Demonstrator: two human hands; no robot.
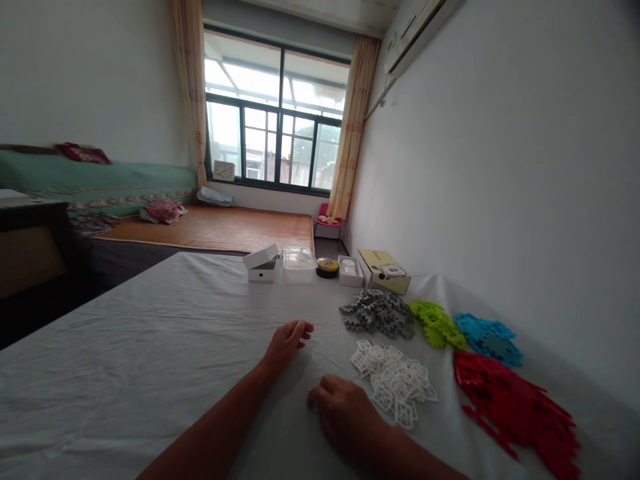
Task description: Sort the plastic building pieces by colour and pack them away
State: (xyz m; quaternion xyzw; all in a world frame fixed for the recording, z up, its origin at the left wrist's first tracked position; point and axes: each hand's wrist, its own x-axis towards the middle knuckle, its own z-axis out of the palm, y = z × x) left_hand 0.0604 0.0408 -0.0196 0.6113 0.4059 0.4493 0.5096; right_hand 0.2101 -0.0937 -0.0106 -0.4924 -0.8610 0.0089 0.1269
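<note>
My left hand (289, 343) is over the white cloth near the middle of the table, fingers loosely bent and a little apart, nothing in them. Closer to me, my right hand (345, 410) rests knuckles up with its fingers curled down; their tips and the palm are hidden. Just to its right lies a heap of white plastic lattice pieces (397, 380). Beyond that are grey notched pieces (377, 313). Further right sit lime green pieces (436, 323), blue pieces (490, 339) and a large pile of red pieces (520, 410). Neither hand touches a pile.
Along the far edge stand an open white box (263, 273), a clear plastic container (299, 265), a black and yellow round tin (327, 267), a small white box (351, 272) and a yellow cartoon box (385, 270). A wall (500, 167) borders the right side.
</note>
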